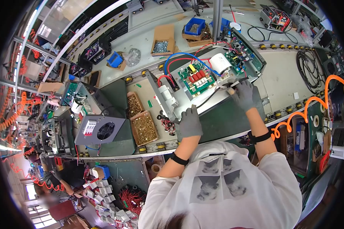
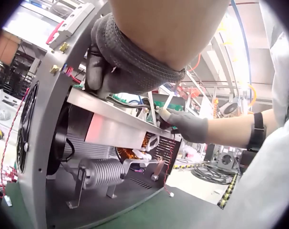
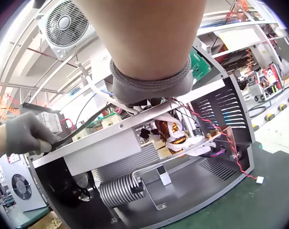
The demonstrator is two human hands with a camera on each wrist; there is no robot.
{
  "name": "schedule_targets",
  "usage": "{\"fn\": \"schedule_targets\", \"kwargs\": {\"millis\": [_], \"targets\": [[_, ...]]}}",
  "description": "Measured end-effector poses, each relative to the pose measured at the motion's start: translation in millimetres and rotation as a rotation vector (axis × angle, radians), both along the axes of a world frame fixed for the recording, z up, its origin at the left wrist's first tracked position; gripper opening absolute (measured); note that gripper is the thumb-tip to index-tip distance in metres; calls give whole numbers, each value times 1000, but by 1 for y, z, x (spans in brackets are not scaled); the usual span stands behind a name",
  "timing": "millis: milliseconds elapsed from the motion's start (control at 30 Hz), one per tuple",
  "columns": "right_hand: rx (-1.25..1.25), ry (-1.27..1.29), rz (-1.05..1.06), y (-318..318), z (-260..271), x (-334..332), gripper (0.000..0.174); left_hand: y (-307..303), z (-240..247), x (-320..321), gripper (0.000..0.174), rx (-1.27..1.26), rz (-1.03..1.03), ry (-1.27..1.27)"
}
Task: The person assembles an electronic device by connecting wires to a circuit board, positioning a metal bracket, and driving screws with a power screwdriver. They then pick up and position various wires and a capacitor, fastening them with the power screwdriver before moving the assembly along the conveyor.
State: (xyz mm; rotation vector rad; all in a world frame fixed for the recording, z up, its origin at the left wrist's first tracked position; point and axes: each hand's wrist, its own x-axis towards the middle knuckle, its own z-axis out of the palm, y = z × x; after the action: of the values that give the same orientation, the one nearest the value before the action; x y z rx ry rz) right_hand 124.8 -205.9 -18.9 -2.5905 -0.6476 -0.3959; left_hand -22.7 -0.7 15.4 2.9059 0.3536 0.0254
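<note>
A grey metal power-unit chassis [image 1: 218, 100] lies open, with a green circuit board [image 1: 197, 80] and a white cylindrical capacitor [image 1: 220, 63] on its upper plate. My gloved left hand [image 1: 190, 122] is at the plate's near left edge, pinching a black cable [image 3: 87, 123] between thumb and fingers. That cable runs along the plate toward my gloved right hand [image 1: 245, 95]. Near the capacitor, the right fingers grip a slim dark length with a pale band, in line with the cable; its far end is partly hidden. Below the plate sits a ribbed coil [image 2: 102, 172].
Boxes of brass fasteners [image 1: 144, 128] stand left of the chassis. Further left is another unit with a fan [image 1: 106, 131]. Behind are a carton of screws [image 1: 161, 46] and blue bins [image 1: 195, 26]. An orange coiled hose [image 1: 305, 110] hangs at right. A twisted red wire [image 3: 225, 136] dangles from the chassis.
</note>
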Motion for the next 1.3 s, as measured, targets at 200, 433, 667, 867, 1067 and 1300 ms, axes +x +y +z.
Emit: {"fn": "schedule_targets", "kwargs": {"millis": [200, 433, 667, 867, 1067, 1300], "targets": [[40, -23, -12, 13, 12, -3, 37, -3, 2, 6, 40, 20, 150, -98], [155, -61, -21, 18, 3, -8, 38, -6, 19, 28, 39, 0, -12, -165], [434, -8, 141, 15, -4, -1, 31, -39, 25, 74, 29, -830, -132, -492], [312, 36, -245, 28, 5, 4, 24, -25, -27, 57, 25, -1384, 558, -328], [224, -168, -126, 19, 59, -69, 50, -21, -27, 54, 24, -1520, 564, -260], [380, 1244, -226, -140, -81, -226, 21, -2, -8, 23, 38, -1752, 325, -182]]}}
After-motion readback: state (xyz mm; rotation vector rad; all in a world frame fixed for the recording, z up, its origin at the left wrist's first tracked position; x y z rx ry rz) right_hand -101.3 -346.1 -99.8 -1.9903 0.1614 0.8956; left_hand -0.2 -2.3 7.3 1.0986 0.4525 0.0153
